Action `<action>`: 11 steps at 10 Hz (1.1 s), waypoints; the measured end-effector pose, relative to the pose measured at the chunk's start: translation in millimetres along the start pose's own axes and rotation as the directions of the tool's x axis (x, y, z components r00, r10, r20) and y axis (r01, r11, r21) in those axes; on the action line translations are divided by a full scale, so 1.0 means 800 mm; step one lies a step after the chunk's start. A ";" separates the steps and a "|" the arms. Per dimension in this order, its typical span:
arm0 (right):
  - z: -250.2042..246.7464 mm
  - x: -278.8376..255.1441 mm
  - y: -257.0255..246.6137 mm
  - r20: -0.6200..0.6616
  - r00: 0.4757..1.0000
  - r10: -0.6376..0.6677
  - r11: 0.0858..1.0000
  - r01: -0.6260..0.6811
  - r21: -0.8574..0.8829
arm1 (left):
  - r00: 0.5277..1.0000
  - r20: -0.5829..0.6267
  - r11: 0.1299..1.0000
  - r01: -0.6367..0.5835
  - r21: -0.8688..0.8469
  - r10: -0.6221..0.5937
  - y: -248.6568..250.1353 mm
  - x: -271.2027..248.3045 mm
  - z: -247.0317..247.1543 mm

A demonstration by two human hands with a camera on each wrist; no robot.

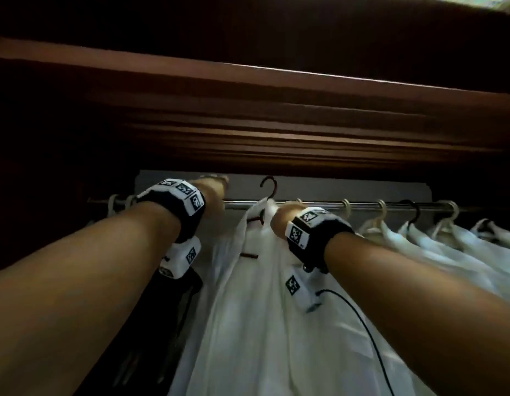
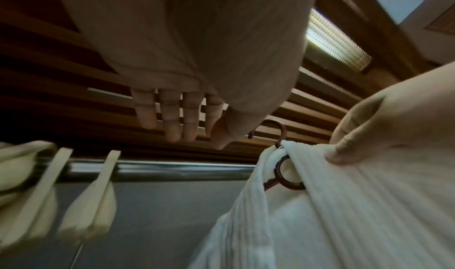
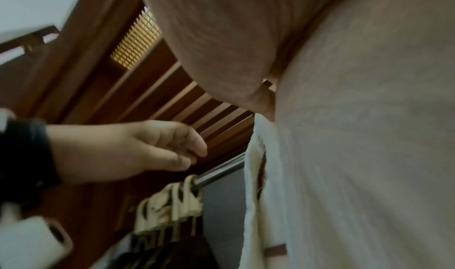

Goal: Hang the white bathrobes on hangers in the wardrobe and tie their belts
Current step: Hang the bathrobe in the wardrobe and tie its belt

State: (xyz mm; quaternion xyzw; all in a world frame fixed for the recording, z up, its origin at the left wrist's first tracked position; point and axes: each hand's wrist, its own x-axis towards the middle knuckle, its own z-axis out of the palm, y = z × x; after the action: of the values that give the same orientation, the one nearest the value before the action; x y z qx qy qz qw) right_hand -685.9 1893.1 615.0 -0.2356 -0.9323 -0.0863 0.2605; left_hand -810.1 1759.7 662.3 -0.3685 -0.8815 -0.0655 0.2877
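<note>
A white bathrobe (image 1: 259,295) hangs from a dark brown hanger (image 1: 268,187), whose hook is lifted above the chrome rail (image 1: 311,205), not on it. My right hand (image 1: 282,218) grips the robe's collar just below the hook; the left wrist view shows those fingers (image 2: 344,148) curled into the cloth beside the hanger's ring (image 2: 288,175). My left hand (image 1: 215,184) is raised left of the hook, above the rail. Its fingers (image 2: 189,125) are straight and hold nothing. In the right wrist view the robe (image 3: 369,166) fills the right side.
Several white robes (image 1: 419,241) hang on cream hangers along the rail to the right. More cream hanger hooks (image 2: 105,175) sit on the rail at the left. A slatted wooden top (image 1: 276,130) is close above. A dark garment (image 1: 174,324) hangs below my left wrist.
</note>
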 end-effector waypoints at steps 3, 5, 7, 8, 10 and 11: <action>0.128 0.051 -0.028 0.130 0.986 -0.100 0.995 0.098 0.024 | 0.989 0.085 0.984 -0.111 -0.138 0.123 0.019 0.089 0.061; 0.022 0.039 0.004 0.121 0.988 -0.098 0.993 0.105 -0.055 | 0.984 0.055 0.979 -0.163 -0.123 0.171 0.016 0.088 0.062; -0.017 0.109 0.097 0.039 0.998 0.042 0.996 -0.039 -0.075 | 0.989 0.068 0.990 -0.124 -0.069 0.128 0.035 0.091 0.055; 0.000 0.118 0.125 0.099 0.994 0.041 0.985 -0.057 0.162 | 0.991 0.095 0.995 -0.094 -0.044 0.097 0.044 0.095 0.053; -0.015 0.118 0.201 0.150 0.988 0.022 0.903 -0.085 0.420 | 0.988 0.151 0.995 -0.057 0.076 0.045 0.079 0.103 0.035; -0.011 0.115 0.239 0.135 0.990 0.039 0.912 -0.090 0.401 | 0.992 0.092 0.996 -0.086 -0.014 0.087 0.127 0.100 0.028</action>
State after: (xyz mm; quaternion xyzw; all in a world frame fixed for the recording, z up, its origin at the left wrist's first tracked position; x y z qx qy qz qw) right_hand -658.6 2093.7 678.5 -0.2119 -0.9360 0.1328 0.2478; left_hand -795.3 1889.2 678.1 -0.4105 -0.8768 -0.0402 0.2473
